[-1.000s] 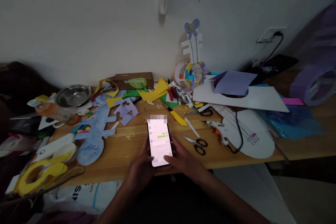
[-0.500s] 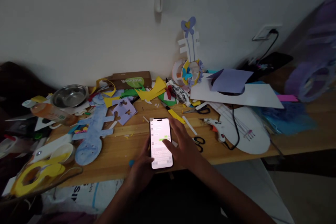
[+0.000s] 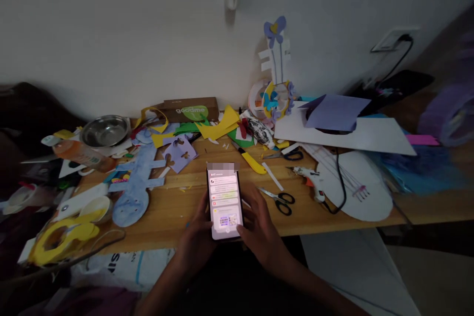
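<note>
A lit smartphone (image 3: 225, 202) is held upright between my two hands, just over the table's front edge. My left hand (image 3: 198, 232) is closed around its left side, the thumb at the lower left corner. On the other side my right hand (image 3: 257, 222) grips the phone's right edge, with its thumb by the lower right of the screen. Several light panels fill the screen, too small to read. Right of my right hand lie black-handled scissors (image 3: 283, 203). Beyond the phone is a yellow-handled knife (image 3: 254, 162).
A hot glue gun (image 3: 310, 180) with a cord lies at the right, beside a white guitar-shaped cutout (image 3: 359, 187). At the left are a blue paper cutout (image 3: 131, 202), a metal bowl (image 3: 105, 132) and an orange drink bottle (image 3: 83, 154). Behind stands a brown box (image 3: 190, 109).
The phone screen has switched from a chat with a keyboard to a list of panels. My right thumb has moved from mid-screen down to the lower right edge. The view has shifted slightly left.
</note>
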`<state>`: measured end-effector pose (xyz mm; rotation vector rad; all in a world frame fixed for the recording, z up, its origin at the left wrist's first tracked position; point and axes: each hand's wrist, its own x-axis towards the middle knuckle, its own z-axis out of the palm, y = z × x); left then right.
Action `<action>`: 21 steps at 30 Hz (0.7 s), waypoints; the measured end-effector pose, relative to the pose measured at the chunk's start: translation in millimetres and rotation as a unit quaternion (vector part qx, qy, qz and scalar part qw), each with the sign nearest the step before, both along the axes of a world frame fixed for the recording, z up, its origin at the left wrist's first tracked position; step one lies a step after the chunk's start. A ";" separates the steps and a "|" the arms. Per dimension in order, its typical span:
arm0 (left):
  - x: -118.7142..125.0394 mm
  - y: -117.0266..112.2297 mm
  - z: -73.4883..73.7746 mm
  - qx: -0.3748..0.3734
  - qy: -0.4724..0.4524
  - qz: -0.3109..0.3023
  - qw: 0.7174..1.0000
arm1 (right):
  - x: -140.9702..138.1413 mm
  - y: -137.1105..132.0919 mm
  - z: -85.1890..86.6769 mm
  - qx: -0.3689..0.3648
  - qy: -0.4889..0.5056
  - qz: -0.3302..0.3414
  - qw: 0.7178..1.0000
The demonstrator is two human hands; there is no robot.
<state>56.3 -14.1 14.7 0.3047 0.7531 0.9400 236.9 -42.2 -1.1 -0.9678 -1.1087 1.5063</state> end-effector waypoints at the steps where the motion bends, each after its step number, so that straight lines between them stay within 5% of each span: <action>1: -0.3 -0.3 0.5 0.001 0.000 0.001 1.000 | 0.3 0.5 1.4 0.000 -0.012 0.000 1.000; 14: -0.3 -0.8 6.7 0.000 0.004 -0.001 1.000 | 6.6 26.5 25.2 0.066 -0.208 -0.005 0.976; 21: 1.9 2.5 10.3 0.000 -0.010 -0.001 1.000 | 2.4 27.0 19.3 0.025 -0.161 -0.018 0.986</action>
